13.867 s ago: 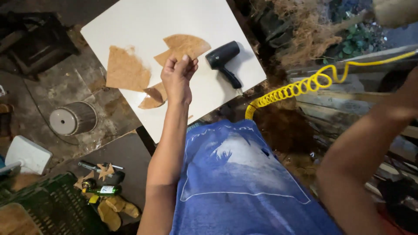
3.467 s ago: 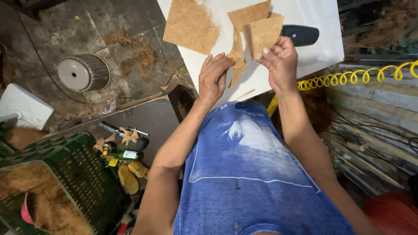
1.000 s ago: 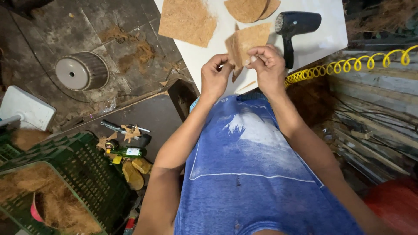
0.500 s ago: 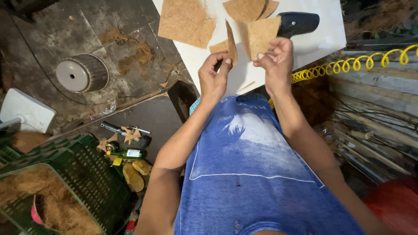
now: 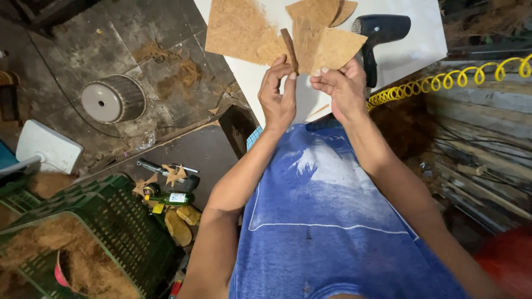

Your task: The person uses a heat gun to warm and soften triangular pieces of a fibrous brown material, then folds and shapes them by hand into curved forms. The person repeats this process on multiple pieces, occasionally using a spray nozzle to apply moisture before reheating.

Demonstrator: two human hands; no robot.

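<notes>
My left hand [image 5: 279,93] and my right hand [image 5: 342,87] are raised side by side over the near edge of a white board [image 5: 421,44]. Between them they pinch a folded piece of brown fibre sheet [image 5: 324,49], standing up from my fingertips. My left thumb and fingers grip its darker left fold; my right fingers hold its lower right edge. A larger brown fibre sheet [image 5: 238,30] lies flat on the board to the left, and another cut piece [image 5: 320,8] lies behind the held one. A black heat gun [image 5: 381,30] lies on the board just right of my right hand.
A yellow coiled hose [image 5: 443,80] runs along the board's right side. On the floor at left stand a ribbed grey round object [image 5: 113,99], a white box [image 5: 49,147], green crates [image 5: 83,232] with brown fibre, a small green bottle [image 5: 172,198] and hand tools. Stacked timber lies at right.
Over the last second both hands have lifted the folded fibre piece higher and closer together. Much earlier, only the left fist was on the board and the right arm was out to the side.
</notes>
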